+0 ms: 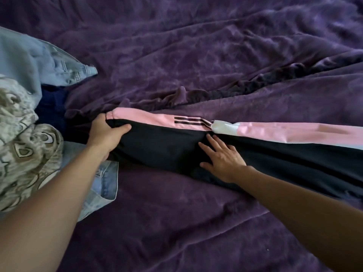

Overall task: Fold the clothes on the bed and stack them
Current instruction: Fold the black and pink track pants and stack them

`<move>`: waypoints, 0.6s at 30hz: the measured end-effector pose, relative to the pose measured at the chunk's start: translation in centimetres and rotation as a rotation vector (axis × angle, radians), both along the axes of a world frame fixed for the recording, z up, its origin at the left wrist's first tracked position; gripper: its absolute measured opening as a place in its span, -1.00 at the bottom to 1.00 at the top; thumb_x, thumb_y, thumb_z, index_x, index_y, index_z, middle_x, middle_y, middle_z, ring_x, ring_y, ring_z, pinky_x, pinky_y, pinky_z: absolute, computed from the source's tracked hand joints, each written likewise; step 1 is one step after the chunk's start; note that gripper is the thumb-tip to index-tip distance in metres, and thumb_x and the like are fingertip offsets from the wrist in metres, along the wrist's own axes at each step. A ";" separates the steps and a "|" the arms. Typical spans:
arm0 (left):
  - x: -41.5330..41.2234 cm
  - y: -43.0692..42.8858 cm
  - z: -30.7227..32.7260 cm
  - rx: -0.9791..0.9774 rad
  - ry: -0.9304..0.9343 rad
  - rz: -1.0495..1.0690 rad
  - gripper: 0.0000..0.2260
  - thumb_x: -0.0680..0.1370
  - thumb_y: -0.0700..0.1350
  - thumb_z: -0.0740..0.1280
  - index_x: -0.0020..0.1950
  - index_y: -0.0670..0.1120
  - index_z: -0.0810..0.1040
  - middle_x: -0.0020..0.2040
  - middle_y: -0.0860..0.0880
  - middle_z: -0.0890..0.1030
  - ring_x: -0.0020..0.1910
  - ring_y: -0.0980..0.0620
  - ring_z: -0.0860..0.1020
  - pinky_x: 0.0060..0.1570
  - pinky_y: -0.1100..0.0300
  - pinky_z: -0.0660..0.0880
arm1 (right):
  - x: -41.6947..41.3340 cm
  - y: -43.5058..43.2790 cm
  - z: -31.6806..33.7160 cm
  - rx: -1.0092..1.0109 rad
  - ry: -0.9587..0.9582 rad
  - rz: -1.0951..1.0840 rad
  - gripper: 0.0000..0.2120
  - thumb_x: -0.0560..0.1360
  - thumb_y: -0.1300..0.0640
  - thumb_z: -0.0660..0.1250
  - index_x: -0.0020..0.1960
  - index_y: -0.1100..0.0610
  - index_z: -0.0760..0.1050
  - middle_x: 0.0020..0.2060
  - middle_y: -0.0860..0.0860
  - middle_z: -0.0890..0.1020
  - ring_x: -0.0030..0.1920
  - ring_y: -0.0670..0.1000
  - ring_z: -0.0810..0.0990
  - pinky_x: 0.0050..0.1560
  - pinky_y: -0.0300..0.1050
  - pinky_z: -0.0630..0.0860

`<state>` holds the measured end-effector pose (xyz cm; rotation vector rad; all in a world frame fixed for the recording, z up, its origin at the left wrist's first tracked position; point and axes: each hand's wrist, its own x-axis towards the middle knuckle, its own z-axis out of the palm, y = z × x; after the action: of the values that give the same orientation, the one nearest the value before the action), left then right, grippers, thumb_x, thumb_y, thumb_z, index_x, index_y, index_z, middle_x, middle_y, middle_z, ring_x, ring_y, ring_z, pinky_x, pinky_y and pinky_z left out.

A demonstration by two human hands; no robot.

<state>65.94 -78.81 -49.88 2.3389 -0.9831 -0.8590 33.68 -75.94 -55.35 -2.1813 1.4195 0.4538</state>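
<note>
From where I stand, the person is in the middle of folding one garment: a pair of black track pants (167, 152) with a pink stripe (149, 119) down the side. It lies stretched across the rumpled purple blanket (176, 55), running from near the left heap out past the right edge of view. The left hand (107, 134) has its fingers and thumb curled round the near end of the pants, pinching the black cloth just below the pink band. The right hand (224, 159) lies flat on the black fabric further along, fingers spread and straight, pressing it down and grasping nothing. It looks like the smoothing-and-lengthwise-fold step, with the legs laid one on the other. I cannot tell whether the gripped end is the waistband or the cuffs. To the left sit light jeans (64, 65), a navy garment (51, 107) and a patterned cloth (25, 146), loosely heaped and not yet in a tidy stack. Next, I'd judge, the gripped end has to be carried over toward the far end while the flat palm holds the crease line steady. The slippery fabric may slide on the plush blanket if the press is too light.
</note>
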 end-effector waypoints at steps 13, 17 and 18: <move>-26.2 5.5 5.3 -0.066 -0.274 -0.886 -0.48 0.52 -0.15 0.31 0.42 0.09 0.21 0.14 -0.09 0.41 0.03 -0.20 0.54 -0.15 -0.02 0.45 | -17.2 9.1 5.5 -0.073 0.076 -0.569 -0.46 0.55 -0.08 0.25 0.49 -0.04 0.24 0.41 -0.02 0.38 0.38 0.06 0.35 0.19 -0.03 0.43; -30.8 8.8 -0.6 0.236 -0.181 -1.112 -0.26 0.52 -0.13 0.32 0.54 0.12 -0.06 0.37 -0.14 0.22 0.28 -0.19 0.35 0.11 -0.06 0.43 | -20.4 11.4 4.2 -0.003 0.096 -0.602 -0.43 0.54 -0.08 0.27 0.50 -0.07 0.21 0.49 -0.05 0.25 0.46 0.02 0.22 0.24 0.00 0.44; -31.4 9.4 -1.6 0.310 -0.192 -1.150 -0.25 0.52 -0.12 0.31 0.55 0.10 -0.09 0.46 -0.16 0.12 0.34 -0.20 0.28 0.19 -0.08 0.40 | -20.9 11.8 3.9 0.002 0.080 -0.599 -0.44 0.53 -0.07 0.28 0.49 -0.08 0.23 0.50 -0.06 0.23 0.47 0.00 0.20 0.25 0.00 0.43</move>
<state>34.51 -69.37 -51.45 1.9597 -2.5121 -1.2280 12.74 -64.16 -51.47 -1.6303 2.0060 0.3187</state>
